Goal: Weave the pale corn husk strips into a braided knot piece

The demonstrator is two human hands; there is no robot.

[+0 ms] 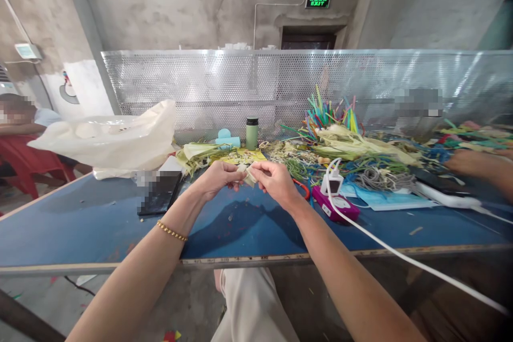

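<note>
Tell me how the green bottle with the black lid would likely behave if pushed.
The green bottle stands upright, taller than wide, so a high push would probably tip it. Its rounded sides suggest it could roll once down, though the nearby clutter might stop it.

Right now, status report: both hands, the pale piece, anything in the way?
Left hand and right hand: fingers pinching small pale piece. Piece over blue tabletop, material unclear. No obstruction seen; purple box apart, to the right.
</note>
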